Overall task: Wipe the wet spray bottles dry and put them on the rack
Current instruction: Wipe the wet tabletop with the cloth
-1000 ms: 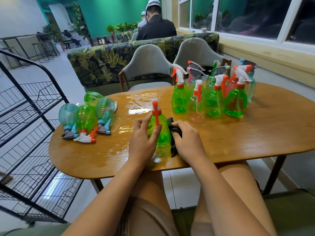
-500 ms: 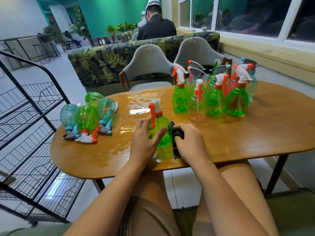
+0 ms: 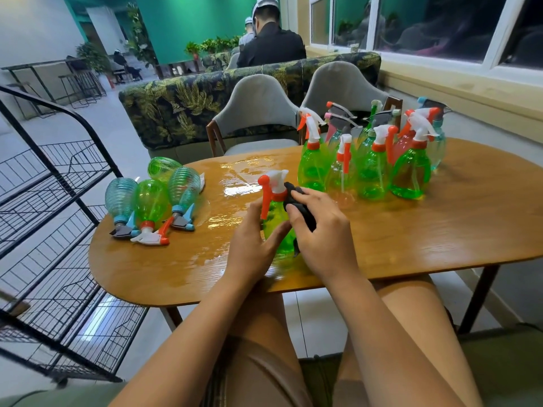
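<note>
Bottle (image 3: 274, 214) upright, nozzle left, left hand (image 3: 252, 245) gripping, right hand (image 3: 323, 230) holding cloth (image 3: 304, 214)

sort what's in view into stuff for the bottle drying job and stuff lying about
For the job: green spray bottle in left hand, black cloth in right hand, standing bottles, lying bottles, wire rack.
Just there: grey chairs, leaf-print sofa.
</note>
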